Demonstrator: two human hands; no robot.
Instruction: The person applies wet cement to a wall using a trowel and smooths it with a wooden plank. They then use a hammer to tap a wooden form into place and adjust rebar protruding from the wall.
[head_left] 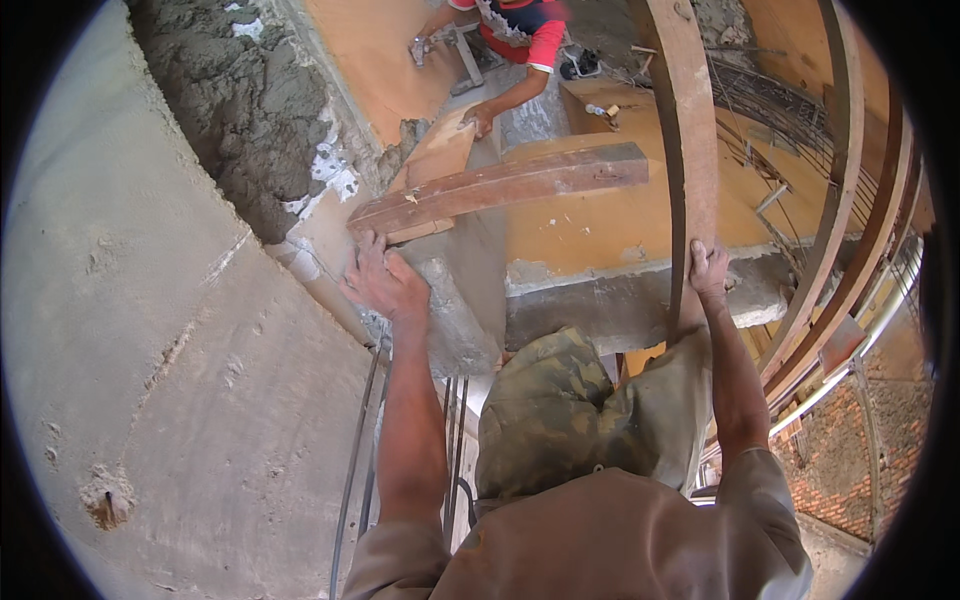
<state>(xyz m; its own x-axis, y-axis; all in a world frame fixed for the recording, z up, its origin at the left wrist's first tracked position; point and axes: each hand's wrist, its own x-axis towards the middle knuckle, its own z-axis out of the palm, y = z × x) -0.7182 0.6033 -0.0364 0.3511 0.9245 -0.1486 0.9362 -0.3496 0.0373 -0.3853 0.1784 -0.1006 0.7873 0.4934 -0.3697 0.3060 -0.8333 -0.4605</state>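
Note:
My left hand lies open, fingers apart, at the corner of a grey concrete block. Its fingertips reach the near end of a short reddish timber beam, which lies across the block on a flat piece of wood. Whether they press on the beam or on the concrete, I cannot tell. My right hand is closed around the edge of a tall upright timber, low down near my knee. Some of its fingers are hidden behind the wood.
Ahead, a co-worker in red sleeves has one hand on an orange board. Wet mortar fills a trough beside the left concrete wall. Steel bars rise by my left arm; more timbers stand right.

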